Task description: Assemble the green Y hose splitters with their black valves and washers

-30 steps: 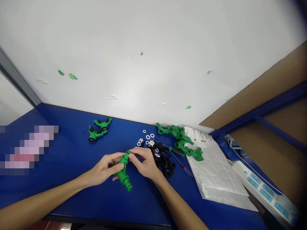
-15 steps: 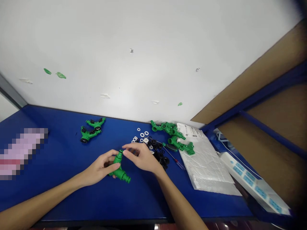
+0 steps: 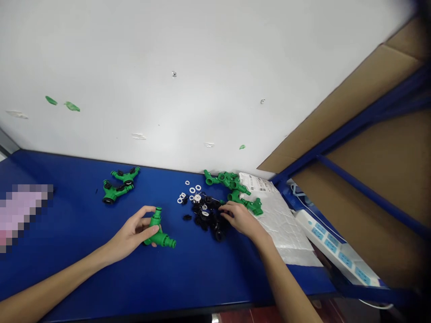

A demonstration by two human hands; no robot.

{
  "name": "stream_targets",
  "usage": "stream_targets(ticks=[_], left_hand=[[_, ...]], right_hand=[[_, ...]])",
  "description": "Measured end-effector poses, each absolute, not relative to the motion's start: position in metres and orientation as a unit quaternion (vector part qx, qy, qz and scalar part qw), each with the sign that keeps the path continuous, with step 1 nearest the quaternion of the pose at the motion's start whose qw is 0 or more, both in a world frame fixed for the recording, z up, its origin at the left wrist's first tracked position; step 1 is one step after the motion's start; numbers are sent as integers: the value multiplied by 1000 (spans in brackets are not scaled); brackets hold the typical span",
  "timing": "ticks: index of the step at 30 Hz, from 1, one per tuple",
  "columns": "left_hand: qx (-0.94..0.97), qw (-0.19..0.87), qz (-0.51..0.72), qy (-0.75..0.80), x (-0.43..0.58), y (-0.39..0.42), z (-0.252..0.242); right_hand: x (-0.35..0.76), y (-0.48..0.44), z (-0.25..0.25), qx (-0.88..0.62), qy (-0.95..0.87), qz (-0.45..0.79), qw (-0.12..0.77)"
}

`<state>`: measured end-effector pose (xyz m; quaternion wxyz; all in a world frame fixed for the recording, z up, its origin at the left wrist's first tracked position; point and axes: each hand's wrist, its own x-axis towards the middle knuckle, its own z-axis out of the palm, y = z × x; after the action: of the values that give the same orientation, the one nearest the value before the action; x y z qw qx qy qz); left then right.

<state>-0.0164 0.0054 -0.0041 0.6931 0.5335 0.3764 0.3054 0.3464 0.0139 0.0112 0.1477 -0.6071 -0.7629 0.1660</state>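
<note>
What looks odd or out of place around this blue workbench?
Small green scraps are stuck high on the white wall, with pale marks nearby. They look odd because they sit well away from the green plastic hose fittings on the bench, like leftover stuck-on bits.

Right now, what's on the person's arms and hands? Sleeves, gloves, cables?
Nothing visible. The left hand and right hand are bare, as are the left forearm and right forearm out to the frame edge. No sleeves, gloves, watch, cables or markings.
</note>
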Motion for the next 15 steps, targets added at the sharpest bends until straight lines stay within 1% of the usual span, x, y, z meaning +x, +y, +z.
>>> stream_targets(ticks=[4, 6, 7, 9, 12, 15], left_hand=[[526, 695, 316, 375, -17, 7, -3], [515, 708, 320, 362, -17, 6, -4], [505, 717, 324, 354, -16, 5, -4], [478, 738, 336, 338, -15, 2, -3], [424, 764, 350, 337, -13, 0, 2], [380, 766, 380, 354, -11, 1, 7]], right_hand=[[343, 15, 16, -598, -767, 149, 180], [330, 9, 20, -594, -756, 150, 230], [319, 6, 21, -584, -746, 164, 275], [289, -1, 23, -535, -733, 233, 350], [239, -5, 21, -471, -721, 331, 387], [205, -1, 16, -433, -660, 430, 438]])
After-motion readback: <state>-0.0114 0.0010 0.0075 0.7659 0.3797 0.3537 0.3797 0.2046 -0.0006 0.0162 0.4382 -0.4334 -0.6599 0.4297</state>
